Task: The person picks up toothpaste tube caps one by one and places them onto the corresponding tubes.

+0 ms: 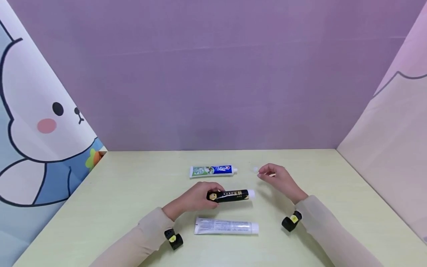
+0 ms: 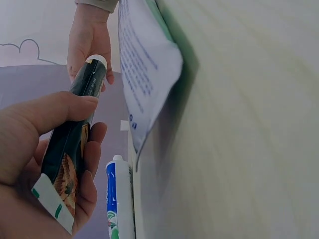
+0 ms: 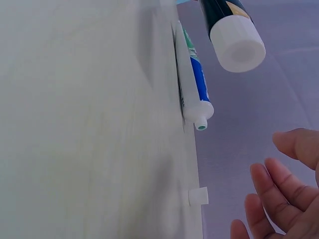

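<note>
My left hand (image 1: pixel 199 195) grips a black toothpaste tube (image 1: pixel 230 195) by its tail end, thumb on one side and fingers curled round the other. The white cap (image 3: pixel 238 45) is on that tube and points toward the right. My right hand (image 1: pixel 277 180) holds nothing; in the right wrist view its fingers are loosely bent and apart. Near its fingertips in the head view, a small white cap (image 1: pixel 255 170) stands on the table. Behind the black tube lies a blue and green toothpaste tube (image 1: pixel 211 171), its nozzle (image 3: pixel 201 124) uncovered.
A white toothpaste tube (image 1: pixel 227 226) with a white cap lies in front of the black one, printed text facing up. The pale table (image 1: pixel 133 193) meets a purple backdrop (image 1: pixel 213 92) at its far edge. Cartoon-printed panels (image 1: pixel 50 111) stand at the sides.
</note>
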`<control>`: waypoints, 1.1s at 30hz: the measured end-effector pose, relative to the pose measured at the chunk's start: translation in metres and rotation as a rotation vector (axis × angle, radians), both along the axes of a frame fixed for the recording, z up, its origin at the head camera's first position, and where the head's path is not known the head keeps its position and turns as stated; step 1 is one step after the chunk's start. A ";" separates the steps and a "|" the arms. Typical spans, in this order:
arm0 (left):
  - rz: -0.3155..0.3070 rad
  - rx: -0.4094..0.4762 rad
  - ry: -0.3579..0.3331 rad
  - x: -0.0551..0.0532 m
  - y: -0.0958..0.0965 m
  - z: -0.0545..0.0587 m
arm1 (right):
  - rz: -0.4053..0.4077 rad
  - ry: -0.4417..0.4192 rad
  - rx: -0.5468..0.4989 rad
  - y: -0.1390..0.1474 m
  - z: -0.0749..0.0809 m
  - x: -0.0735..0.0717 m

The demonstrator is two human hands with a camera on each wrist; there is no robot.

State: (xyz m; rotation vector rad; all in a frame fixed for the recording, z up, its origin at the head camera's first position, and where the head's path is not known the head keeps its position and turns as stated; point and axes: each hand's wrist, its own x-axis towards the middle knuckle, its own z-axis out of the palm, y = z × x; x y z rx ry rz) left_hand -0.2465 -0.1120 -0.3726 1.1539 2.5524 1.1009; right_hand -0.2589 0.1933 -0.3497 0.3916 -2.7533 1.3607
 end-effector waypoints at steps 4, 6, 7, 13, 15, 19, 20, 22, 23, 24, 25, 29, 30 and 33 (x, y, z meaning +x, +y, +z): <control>0.001 -0.033 0.014 0.000 -0.001 0.001 | -0.022 -0.010 0.011 -0.001 -0.001 -0.007; 0.002 -0.052 0.012 0.000 -0.001 0.002 | -0.029 -0.027 0.011 0.000 -0.002 -0.012; 0.002 -0.060 0.012 -0.001 -0.001 0.001 | -0.034 -0.038 0.013 0.001 -0.002 -0.014; -0.001 -0.070 -0.011 -0.004 0.002 0.003 | -0.073 -0.058 0.016 0.005 -0.001 -0.024; -0.002 -0.073 -0.010 -0.005 0.002 0.003 | -0.081 -0.073 0.007 0.005 -0.001 -0.026; -0.006 -0.086 -0.011 -0.006 0.000 0.002 | -0.095 -0.096 -0.001 0.007 -0.002 -0.030; -0.008 -0.090 -0.013 -0.007 0.000 0.002 | -0.097 -0.102 -0.007 0.007 -0.002 -0.031; -0.013 -0.094 -0.025 -0.008 0.001 0.002 | -0.099 -0.113 -0.018 0.010 -0.002 -0.034; -0.015 -0.096 -0.030 -0.008 0.001 0.002 | -0.099 -0.118 -0.027 0.010 -0.003 -0.035; -0.016 -0.099 -0.033 -0.009 0.001 0.002 | -0.095 -0.126 -0.035 0.011 -0.003 -0.036; -0.017 -0.100 -0.039 -0.009 0.002 0.002 | -0.093 -0.133 -0.042 0.012 -0.003 -0.037; -0.011 -0.108 -0.049 -0.011 0.003 0.004 | -0.091 -0.146 -0.049 0.015 -0.005 -0.042; -0.012 -0.110 -0.046 -0.011 0.003 0.004 | -0.090 -0.150 -0.048 0.016 -0.005 -0.043; -0.017 -0.123 -0.042 -0.012 0.004 0.004 | -0.076 -0.178 -0.051 0.019 -0.007 -0.045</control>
